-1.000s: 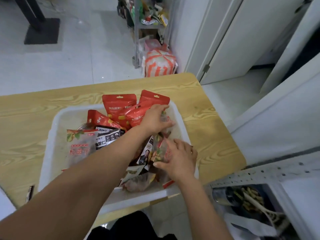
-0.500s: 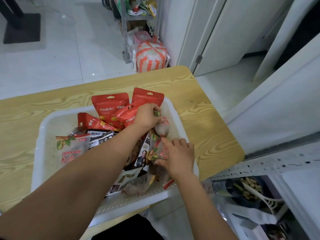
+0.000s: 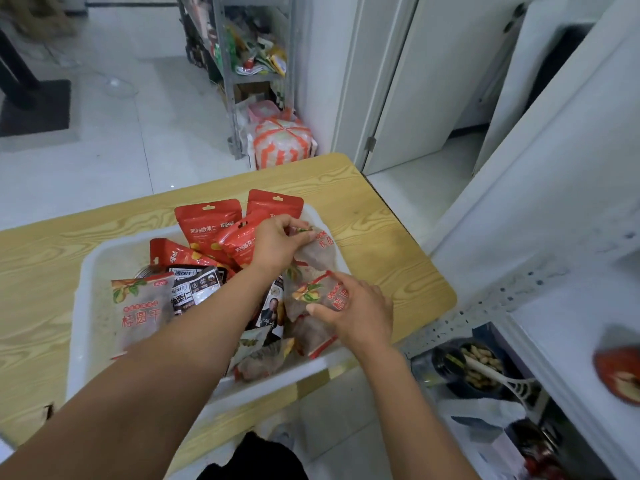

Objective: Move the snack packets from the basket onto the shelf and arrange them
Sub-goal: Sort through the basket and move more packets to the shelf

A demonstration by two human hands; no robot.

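A white plastic basket on a wooden table holds several snack packets. Red packets stand at its far side. Black packets lie in the middle, and a frosted clear packet leans at the left. My left hand pinches the top of a frosted packet at the basket's right side. Just nearer, my right hand grips another frosted packet with a fruit picture. The white shelf stands at the right.
The wooden table ends just right of the basket. On the shelf's lower level sits a bowl of nuts with a white spoon. A red object lies on the shelf board. A metal rack and an orange-white bundle stand beyond the table.
My left hand has closed on the top of the frosted packet at the basket's right. My right hand keeps its hold on its packet. The view has tilted up.
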